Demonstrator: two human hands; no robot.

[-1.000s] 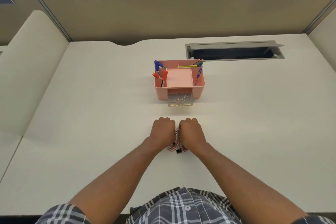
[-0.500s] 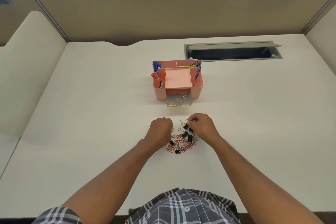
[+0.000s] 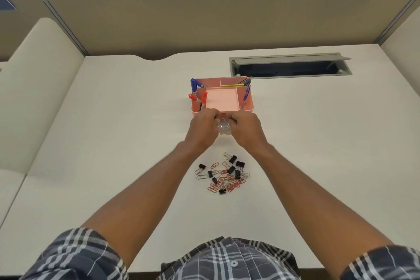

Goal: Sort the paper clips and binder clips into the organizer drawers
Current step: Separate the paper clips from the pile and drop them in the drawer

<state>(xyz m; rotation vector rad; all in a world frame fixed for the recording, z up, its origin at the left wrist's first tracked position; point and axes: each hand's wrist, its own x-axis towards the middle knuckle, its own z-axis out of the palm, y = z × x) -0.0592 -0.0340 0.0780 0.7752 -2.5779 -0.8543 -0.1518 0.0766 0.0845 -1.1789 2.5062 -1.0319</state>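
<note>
Both hands, left (image 3: 202, 128) and right (image 3: 246, 129), curl over the clear plastic drawer (image 3: 223, 129); grip unclear. Behind them, thin wire paper clips (image 3: 227, 183) look light, tangly: pinch singly.

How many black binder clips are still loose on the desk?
8 visible: one apart at the left, two at left-centre, four in the right cluster, one nearest. Paper clips may hide others.
</note>
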